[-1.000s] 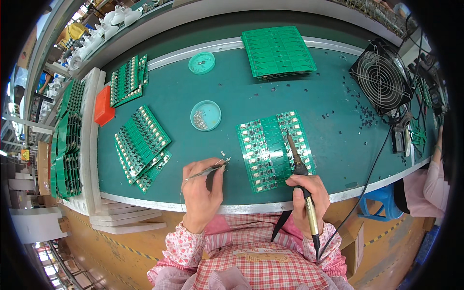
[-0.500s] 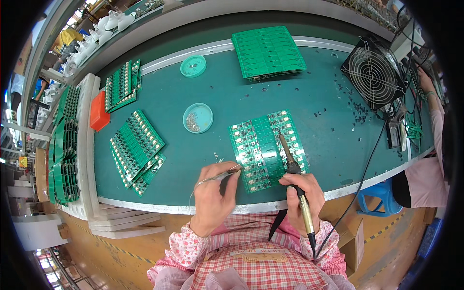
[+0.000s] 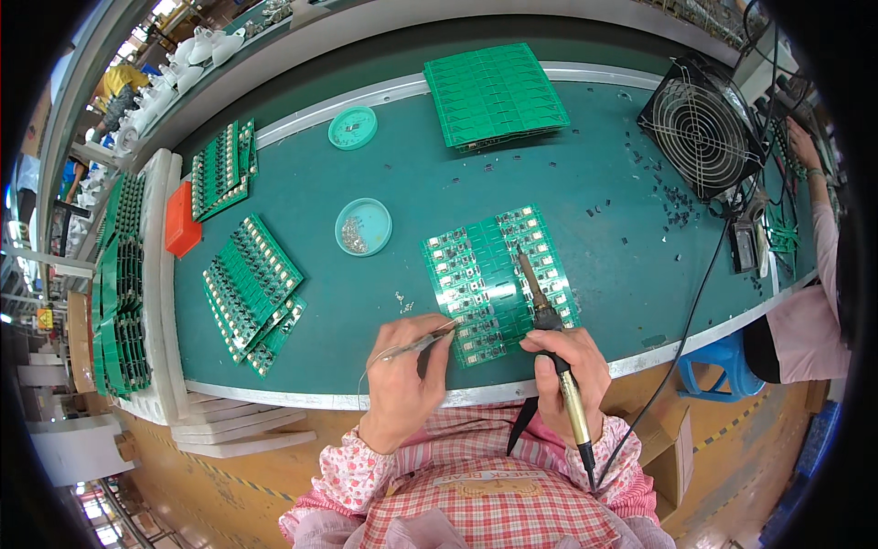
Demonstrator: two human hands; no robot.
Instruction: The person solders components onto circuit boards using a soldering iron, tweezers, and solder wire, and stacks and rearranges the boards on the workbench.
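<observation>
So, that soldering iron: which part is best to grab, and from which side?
Probably the gold-coloured handle of the soldering iron, from the near right, where the right hand holds it. The long, slim handle reaches back past the table edge, while the dark shaft points away over the circuit board; the black cord end sits nearest the person.

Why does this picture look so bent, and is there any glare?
In the head view, the wide fisheye lens bows the front edge of the table and leaves the corners black; also in the head view, a pale patch of glare washes over the middle of the circuit board, and details at the far left are too small to make out.
</observation>
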